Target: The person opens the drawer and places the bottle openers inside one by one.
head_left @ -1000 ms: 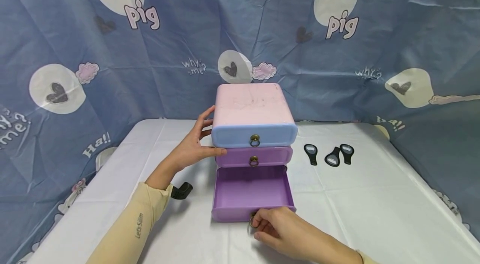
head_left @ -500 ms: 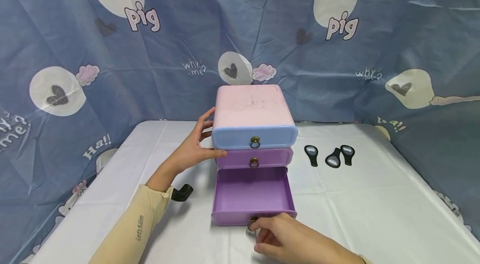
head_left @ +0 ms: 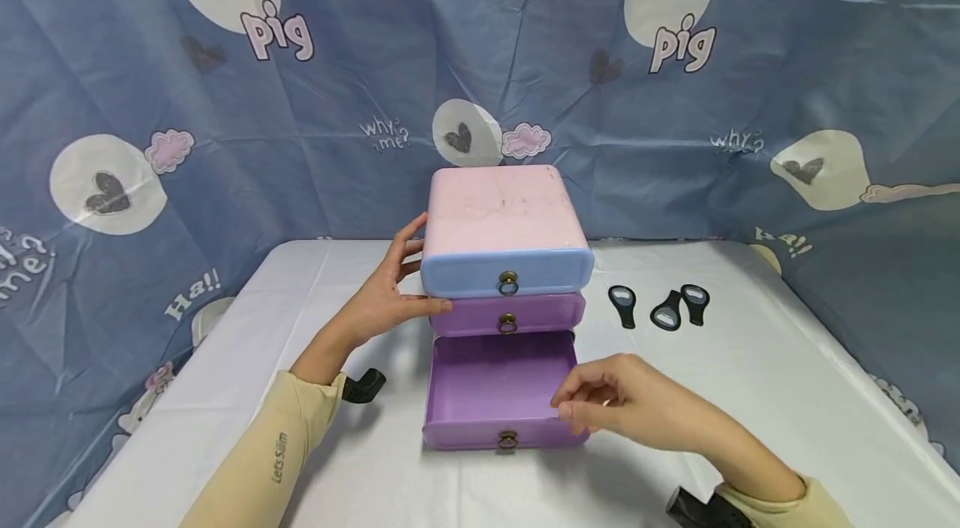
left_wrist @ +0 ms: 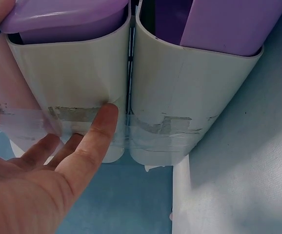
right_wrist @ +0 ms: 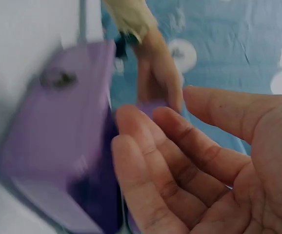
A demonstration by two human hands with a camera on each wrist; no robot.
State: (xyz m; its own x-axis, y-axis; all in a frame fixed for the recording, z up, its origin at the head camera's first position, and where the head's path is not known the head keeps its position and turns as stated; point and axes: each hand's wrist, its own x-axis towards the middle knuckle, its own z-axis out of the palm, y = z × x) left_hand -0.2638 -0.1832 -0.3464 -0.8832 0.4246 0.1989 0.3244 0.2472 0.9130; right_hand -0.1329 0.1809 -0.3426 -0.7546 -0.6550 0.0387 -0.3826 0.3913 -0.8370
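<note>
A small stacked drawer cabinet [head_left: 502, 207] with a pink top stands mid-table in the head view. Its blue top drawer [head_left: 465, 274] and purple middle drawer [head_left: 468, 316] are closed. The purple bottom drawer [head_left: 450, 435] is pulled out, with nothing visible inside. My left hand [head_left: 375, 303] steadies the cabinet's left side, fingers extended and thumb on the middle drawer's front. In the left wrist view, one fingertip touches the pale casing [left_wrist: 87, 78]. Over the bottom drawer's right front corner hovers my right hand [head_left: 637, 403], loosely bent and holding nothing.
Three black-rimmed small magnifying glasses [head_left: 622, 306] lie to the cabinet's right on the white-covered table [head_left: 720, 395]. A blue printed cloth [head_left: 360, 78] hangs behind. Each wrist carries a black camera mount [head_left: 365, 386].
My right hand has let go of the bottom drawer's ring and moved up and to the right. The drawer slid slightly further out earlier. My left hand stays in place.
</note>
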